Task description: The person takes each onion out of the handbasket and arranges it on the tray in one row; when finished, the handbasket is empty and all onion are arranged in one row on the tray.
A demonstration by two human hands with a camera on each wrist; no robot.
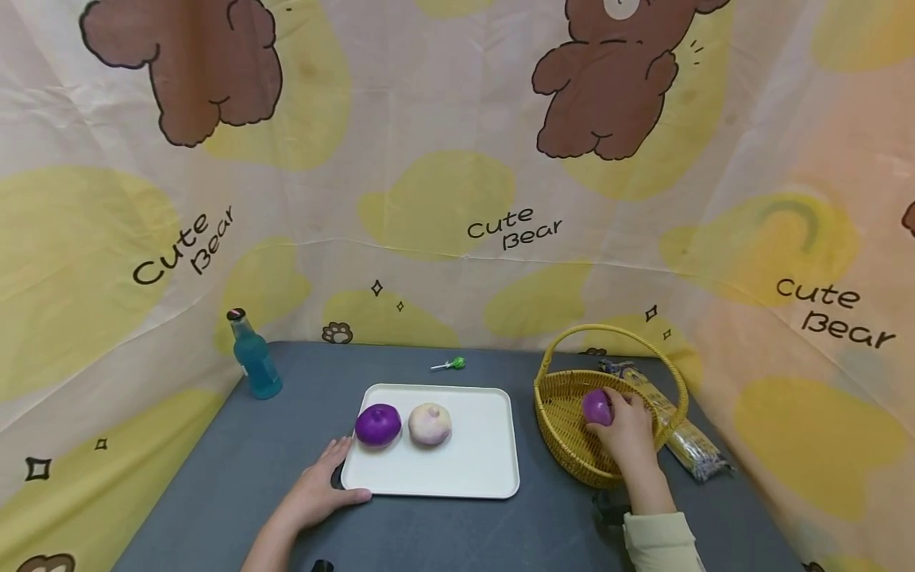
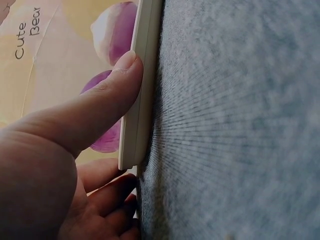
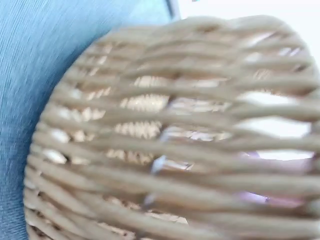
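Observation:
In the head view, my right hand (image 1: pixel 629 429) reaches inside a yellow wicker basket (image 1: pixel 565 453) and holds a purple onion (image 1: pixel 597 407) between thumb and fingers. The right wrist view is filled by the blurred basket weave (image 3: pixel 165 125), with a bit of purple behind it. My left hand (image 1: pixel 318 488) holds the front-left corner of a white rectangular tray (image 1: pixel 479 453), thumb on the front edge and fingers along the left side. On the tray sit a whole purple onion (image 1: pixel 378 425) and a pale onion (image 1: pixel 430 423) tinged purple, side by side.
A blue bottle (image 1: pixel 256 357) stands at the back left. Behind the tray lies a green lollipop (image 1: pixel 450 364). To the basket's right is a long clear-and-yellow package (image 1: pixel 689 445). A printed bear cloth (image 1: pixel 400 199) hangs behind the grey table (image 1: pixel 457 532).

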